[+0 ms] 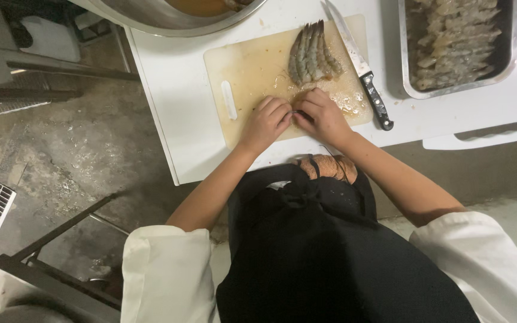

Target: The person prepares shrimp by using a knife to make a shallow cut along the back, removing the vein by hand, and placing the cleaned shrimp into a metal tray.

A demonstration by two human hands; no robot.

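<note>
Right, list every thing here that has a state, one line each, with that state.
Left hand: closed on a small item on the board, item hidden.
Right hand: pinching the same item.
Board: wet, stained.
Shrimp: raw, unpeeled, lined up on the board.
Knife: lying idle, blade on the board's edge.
Tray: filled with peeled shrimp.
Bowl: holds brownish liquid.

The single head-worn camera looks steeply down from above the person, fairly near, facing the white surface (175, 107) at 12 o'clock and the black apron (330, 257) at 6 o'clock.
</note>
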